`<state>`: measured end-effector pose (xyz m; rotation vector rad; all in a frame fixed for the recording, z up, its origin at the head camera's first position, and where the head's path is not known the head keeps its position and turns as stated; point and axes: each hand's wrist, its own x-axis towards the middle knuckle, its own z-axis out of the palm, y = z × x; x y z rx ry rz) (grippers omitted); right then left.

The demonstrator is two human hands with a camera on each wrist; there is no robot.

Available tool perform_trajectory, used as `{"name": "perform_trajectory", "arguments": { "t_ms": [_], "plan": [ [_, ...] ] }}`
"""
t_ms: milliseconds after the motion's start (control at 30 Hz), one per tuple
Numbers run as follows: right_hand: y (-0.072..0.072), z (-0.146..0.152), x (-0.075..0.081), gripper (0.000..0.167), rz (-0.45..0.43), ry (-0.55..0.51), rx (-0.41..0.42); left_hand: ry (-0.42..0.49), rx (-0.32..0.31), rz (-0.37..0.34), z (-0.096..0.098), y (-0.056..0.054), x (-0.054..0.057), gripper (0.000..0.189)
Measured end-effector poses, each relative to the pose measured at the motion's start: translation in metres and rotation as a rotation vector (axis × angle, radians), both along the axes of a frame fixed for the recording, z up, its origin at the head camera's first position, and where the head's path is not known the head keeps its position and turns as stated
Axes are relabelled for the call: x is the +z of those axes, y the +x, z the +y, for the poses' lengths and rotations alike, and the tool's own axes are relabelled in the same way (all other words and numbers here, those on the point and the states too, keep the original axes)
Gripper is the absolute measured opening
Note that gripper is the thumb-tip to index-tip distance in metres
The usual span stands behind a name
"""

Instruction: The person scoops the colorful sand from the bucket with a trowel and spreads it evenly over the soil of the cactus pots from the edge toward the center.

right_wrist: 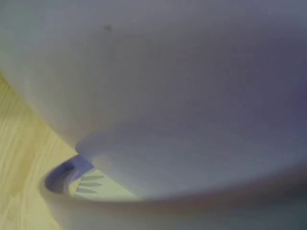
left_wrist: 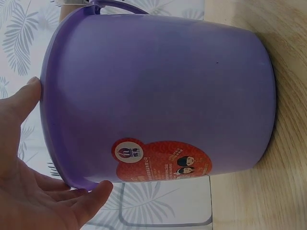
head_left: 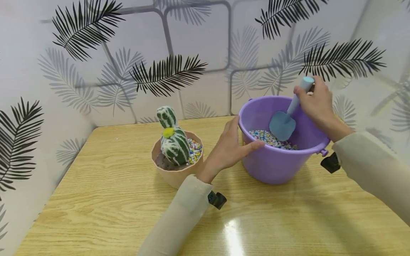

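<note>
A purple bucket (head_left: 275, 167) stands on the table, partly filled with small multicoloured pebbles (head_left: 267, 138). My left hand (head_left: 228, 149) holds its rim at the near left, thumb toward the front and fingers along the left side. The left wrist view shows that hand (left_wrist: 43, 191) on the rim, above a red label (left_wrist: 165, 160) on the bucket's wall. Inside the bucket, a blue-grey shovel (head_left: 283, 125) slants down with its blade at the pebbles. My right hand (head_left: 317, 103) grips its handle near the top. The right wrist view shows mostly blurred bucket wall (right_wrist: 168, 96).
Left of the bucket, a peach-coloured pot (head_left: 176, 175) holds a knitted-looking green and white cactus (head_left: 174, 147) with a yellow flower, dark soil and coloured pebbles. My left forearm passes close by the pot. A leaf-patterned wall (head_left: 198, 39) rises behind the wooden table (head_left: 105, 199).
</note>
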<state>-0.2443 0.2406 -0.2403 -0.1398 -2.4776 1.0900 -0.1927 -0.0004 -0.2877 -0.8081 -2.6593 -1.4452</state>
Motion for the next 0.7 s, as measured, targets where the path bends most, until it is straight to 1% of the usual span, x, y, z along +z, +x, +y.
{"name": "perform_trajectory", "arguments": {
  "t_ms": [100, 167, 300, 367, 500, 633, 700],
  "plan": [
    [-0.001, -0.001, 0.001, 0.048, 0.031, 0.016, 0.002, -0.006, -0.001, 0.004, 0.0, 0.0, 0.0, 0.096],
    [-0.002, -0.001, 0.0, 0.048, 0.035, 0.028, 0.012, -0.006, -0.004, 0.011, 0.0, -0.001, 0.0, 0.096],
    [-0.001, -0.001, -0.003, 0.046, 0.001, 0.045, 0.054, -0.009, -0.015, 0.021, 0.0, -0.001, 0.0, 0.098],
    [-0.001, -0.002, -0.005, 0.045, -0.021, 0.037, 0.068, -0.014, -0.021, 0.019, 0.0, -0.001, 0.0, 0.101],
    [-0.002, -0.004, -0.007, 0.04, -0.046, -0.055, 0.1, -0.031, -0.026, 0.029, 0.0, -0.001, 0.001, 0.104],
    [-0.003, -0.01, -0.005, 0.034, -0.062, -0.156, 0.138, -0.054, -0.015, 0.054, 0.0, -0.001, 0.002, 0.106],
    [-0.004, -0.013, -0.004, 0.028, -0.069, -0.207, 0.159, -0.066, -0.008, 0.065, 0.0, -0.001, 0.002, 0.107]
  ]
}}
